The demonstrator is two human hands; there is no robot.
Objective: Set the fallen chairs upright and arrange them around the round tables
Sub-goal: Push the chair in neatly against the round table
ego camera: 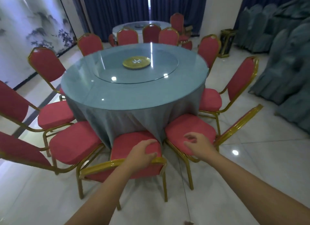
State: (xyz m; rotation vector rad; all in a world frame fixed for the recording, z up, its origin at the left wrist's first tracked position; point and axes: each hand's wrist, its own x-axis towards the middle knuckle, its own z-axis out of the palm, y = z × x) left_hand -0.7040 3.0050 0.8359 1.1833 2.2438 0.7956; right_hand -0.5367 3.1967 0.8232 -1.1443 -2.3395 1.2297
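Note:
A round table (117, 97) with a grey-blue cloth and a glass top fills the middle of the view. Red padded chairs with gold frames stand upright all around it. The nearest chair (134, 144) stands directly in front of me, its seat pushed under the cloth. My left hand (142, 153) grips the top of this chair's gold backrest rail. My right hand (198, 145) hovers with loosely curled fingers over the seat of the neighbouring chair (182, 126) on the right and holds nothing.
A second round table (142, 26) with more red chairs stands at the back before dark blue curtains. Stacks of chairs in grey covers (285, 57) line the right wall. A dark stand (227, 42) sits near them. White tiled floor lies open at the lower right.

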